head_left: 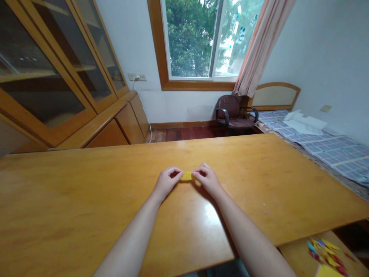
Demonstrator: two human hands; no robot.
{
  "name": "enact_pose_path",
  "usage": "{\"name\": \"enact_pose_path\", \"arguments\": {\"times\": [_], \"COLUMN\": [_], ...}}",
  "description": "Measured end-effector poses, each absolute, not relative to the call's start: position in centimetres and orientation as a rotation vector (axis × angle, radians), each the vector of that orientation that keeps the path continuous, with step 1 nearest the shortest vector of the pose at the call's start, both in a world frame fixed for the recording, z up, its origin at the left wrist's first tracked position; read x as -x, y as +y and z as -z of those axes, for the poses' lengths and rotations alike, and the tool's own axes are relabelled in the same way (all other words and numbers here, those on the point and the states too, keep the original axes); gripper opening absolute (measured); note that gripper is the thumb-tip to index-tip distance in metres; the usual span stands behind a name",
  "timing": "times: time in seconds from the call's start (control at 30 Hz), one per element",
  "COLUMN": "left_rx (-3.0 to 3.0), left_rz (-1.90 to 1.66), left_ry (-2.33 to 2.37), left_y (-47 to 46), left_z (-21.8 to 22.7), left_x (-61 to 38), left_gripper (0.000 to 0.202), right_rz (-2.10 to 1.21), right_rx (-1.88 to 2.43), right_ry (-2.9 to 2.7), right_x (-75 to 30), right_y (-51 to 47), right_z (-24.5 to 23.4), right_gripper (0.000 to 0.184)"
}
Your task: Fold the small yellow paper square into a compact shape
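Between my two hands a small yellow strip, which looks like folded paper (187,176), is stretched out just over the wooden table (86,200). My left hand (168,180) pinches its left end between thumb and forefinger. At the other end, the thumb and fingers of my right hand (208,177) are closed on it in the same way. The ends of the strip are hidden under the fingertips. Both forearms reach in from the near edge.
Several colourful folded pieces (327,254) and a yellow sheet (328,271) lie on a lower surface at the bottom right. A glass-fronted cabinet (95,92) stands to the left. Beyond the table are an armchair (230,109) and a bed (325,142).
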State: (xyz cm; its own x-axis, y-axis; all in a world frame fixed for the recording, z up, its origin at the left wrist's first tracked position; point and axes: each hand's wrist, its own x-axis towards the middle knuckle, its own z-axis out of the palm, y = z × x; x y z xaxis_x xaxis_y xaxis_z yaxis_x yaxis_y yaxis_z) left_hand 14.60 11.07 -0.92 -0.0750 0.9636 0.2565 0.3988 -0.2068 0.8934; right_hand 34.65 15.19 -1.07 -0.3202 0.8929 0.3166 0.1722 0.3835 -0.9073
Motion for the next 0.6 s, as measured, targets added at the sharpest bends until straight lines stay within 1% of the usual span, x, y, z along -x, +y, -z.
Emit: {"name": "enact_pose_path", "arguments": {"times": [0.2, 0.33, 0.6], "left_rx": [-1.387, -1.486, -1.845], "left_rz": [-1.416, -1.468, -1.218], "left_ry": [1.503, 1.481, 1.401], "left_y": [11.5, 11.3, 10.7], "left_z": [1.4, 1.1, 0.2], "left_x": [-13.9, -14.2, -15.3], "left_gripper": [0.020, 0.019, 0.015], "right_rz": [-1.007, -0.998, -0.969], "right_rx": [0.969, 0.969, 0.912], "right_ry": [-1.660, -1.691, -1.790], "right_x": [-35.0, -34.8, -34.4], "right_y": [15.5, 15.3, 14.8], "right_z": [1.4, 1.4, 0.9], "right_gripper": [0.014, 0.015, 0.012]}}
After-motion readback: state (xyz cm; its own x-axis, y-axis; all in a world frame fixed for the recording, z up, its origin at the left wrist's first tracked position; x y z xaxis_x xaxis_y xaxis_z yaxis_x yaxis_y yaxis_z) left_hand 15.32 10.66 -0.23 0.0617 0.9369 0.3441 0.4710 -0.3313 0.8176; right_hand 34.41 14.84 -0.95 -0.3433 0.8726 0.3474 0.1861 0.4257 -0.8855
